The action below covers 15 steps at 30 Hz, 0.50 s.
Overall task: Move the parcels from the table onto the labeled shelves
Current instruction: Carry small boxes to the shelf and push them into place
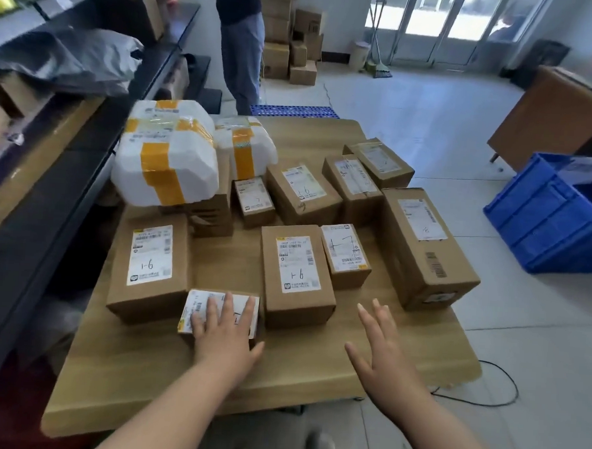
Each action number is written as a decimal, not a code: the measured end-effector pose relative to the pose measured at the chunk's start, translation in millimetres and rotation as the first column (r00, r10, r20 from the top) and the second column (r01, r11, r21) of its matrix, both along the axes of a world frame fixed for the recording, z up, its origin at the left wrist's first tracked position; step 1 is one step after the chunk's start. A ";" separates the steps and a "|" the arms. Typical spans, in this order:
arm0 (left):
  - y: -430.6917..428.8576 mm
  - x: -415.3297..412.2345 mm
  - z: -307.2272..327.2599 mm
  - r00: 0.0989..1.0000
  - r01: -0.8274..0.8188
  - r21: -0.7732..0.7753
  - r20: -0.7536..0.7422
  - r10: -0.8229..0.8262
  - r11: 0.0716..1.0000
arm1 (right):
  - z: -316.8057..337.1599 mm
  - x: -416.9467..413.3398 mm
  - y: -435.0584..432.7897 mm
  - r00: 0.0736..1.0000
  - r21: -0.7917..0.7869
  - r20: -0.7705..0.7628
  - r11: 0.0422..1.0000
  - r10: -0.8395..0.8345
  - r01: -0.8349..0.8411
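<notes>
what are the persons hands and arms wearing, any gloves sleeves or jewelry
Nothing is worn. The left hand and right hand are bare, with no gloves, rings, watch or bracelet showing. The left forearm and right forearm are bare too, with no sleeve in view down to the frame's lower edge.

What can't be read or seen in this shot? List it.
Head view: the handwritten code on the small parcel is mostly covered by the left hand.
Head view: the shelves run off the left edge; no shelf labels are legible.
Head view: printed text on the far boxes is too small and blurred.
</notes>
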<state>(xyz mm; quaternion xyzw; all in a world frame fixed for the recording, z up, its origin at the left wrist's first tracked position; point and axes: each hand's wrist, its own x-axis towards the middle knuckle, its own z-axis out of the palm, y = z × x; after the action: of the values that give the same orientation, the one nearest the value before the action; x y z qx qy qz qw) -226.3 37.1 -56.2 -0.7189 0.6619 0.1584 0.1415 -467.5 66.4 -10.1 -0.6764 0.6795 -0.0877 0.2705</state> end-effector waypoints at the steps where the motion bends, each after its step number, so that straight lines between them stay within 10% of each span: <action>1: -1.4 -0.2 -3.6 1.000 -0.009 0.012 0.012 0.009 1.000 | -0.3 -0.1 -9.3 1.000 0.002 -0.008 1.000 0.019 -0.019; 15: 42.2 -4.7 -21.7 0.988 -0.150 -0.313 -0.085 0.130 0.938 | -24.8 -6.5 -148.2 0.970 -0.005 -0.059 0.972 0.235 -0.236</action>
<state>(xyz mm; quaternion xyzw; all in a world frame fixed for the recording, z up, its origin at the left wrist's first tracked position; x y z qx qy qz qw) -231.0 79.3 -77.9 -0.7723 0.6300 0.0816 -0.0087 -474.0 -81.8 -34.9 -0.7560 0.6016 -0.0394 0.2550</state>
